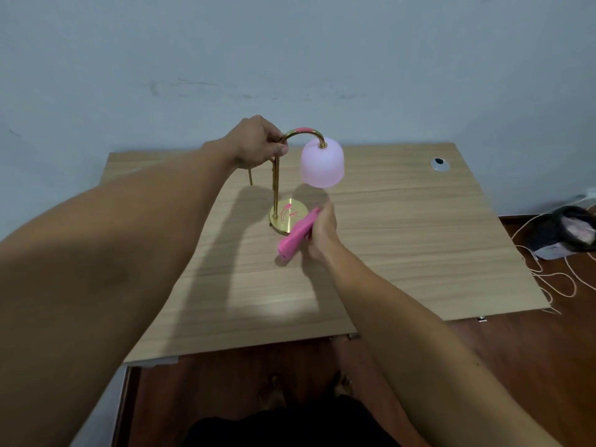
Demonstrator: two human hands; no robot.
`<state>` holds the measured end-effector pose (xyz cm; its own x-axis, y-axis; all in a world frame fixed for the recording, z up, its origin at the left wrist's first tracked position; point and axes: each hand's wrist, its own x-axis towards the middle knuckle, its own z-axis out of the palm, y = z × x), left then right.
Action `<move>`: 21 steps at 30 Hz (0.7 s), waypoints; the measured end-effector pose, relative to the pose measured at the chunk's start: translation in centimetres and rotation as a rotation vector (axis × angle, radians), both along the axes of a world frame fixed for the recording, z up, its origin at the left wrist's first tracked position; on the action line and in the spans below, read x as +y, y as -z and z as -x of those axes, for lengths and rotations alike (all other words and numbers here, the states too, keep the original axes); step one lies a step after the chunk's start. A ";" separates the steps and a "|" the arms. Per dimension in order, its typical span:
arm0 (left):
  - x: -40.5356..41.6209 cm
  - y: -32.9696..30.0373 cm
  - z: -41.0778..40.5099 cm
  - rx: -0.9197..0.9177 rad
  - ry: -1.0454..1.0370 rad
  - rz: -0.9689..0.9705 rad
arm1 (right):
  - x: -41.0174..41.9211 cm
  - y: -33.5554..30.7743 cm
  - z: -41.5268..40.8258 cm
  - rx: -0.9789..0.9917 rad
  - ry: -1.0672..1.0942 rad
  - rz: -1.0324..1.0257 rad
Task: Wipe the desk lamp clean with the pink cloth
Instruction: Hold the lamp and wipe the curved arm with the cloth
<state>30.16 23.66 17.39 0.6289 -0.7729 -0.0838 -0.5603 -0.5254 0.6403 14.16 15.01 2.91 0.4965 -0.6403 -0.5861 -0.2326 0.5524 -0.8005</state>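
Head view, single frame.

Item 1: desk lamp (276, 175). Brass-coloured stem rising from a round base, arching over to a frosted pink shade (322, 163) that hangs clear of the tabletop. Stands upright near the middle of the wooden table (419, 240), a little toward the back. Pink marks show on the top of the arch and on the base (285, 217); likely the dirt to be wiped.

Item 2: left hand (258, 143). Fingers curled round the stem just below the arch, thumb to the front. Judged purpose: steadying the lamp so that it does not slide or tip under the cloth.

Item 3: right hand (323, 230). Fingers closed round the pink cloth, holding it low by the front right edge of the base.

Item 4: pink cloth (297, 236). Folded or rolled into a narrow pad, its upper end over the rim of the base, its lower end toward the table. Whether it presses on the metal cannot be told. Judged placement: set to start on the base marks.

Item 5: cable hole (439, 163), back right corner of the table.

Item 6: floor to the right, a dark bundle (564, 230) and loose cord (548, 279), well apart from the work.
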 end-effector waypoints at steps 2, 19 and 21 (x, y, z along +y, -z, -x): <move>0.0 0.0 0.1 -0.004 0.007 0.005 | -1.0 -1.5 1.0 -0.040 0.110 -0.146; 0.0 0.4 0.0 0.016 0.004 0.040 | -1.1 -3.8 -0.3 -0.076 0.127 0.251; 0.1 0.4 0.0 0.020 0.001 0.046 | -2.4 -5.0 0.2 -0.193 0.250 -0.152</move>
<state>30.11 23.72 16.98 0.6268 -0.7769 -0.0603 -0.5479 -0.4944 0.6748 13.91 12.59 7.91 0.4462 -0.6687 -0.5947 0.0723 0.6893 -0.7209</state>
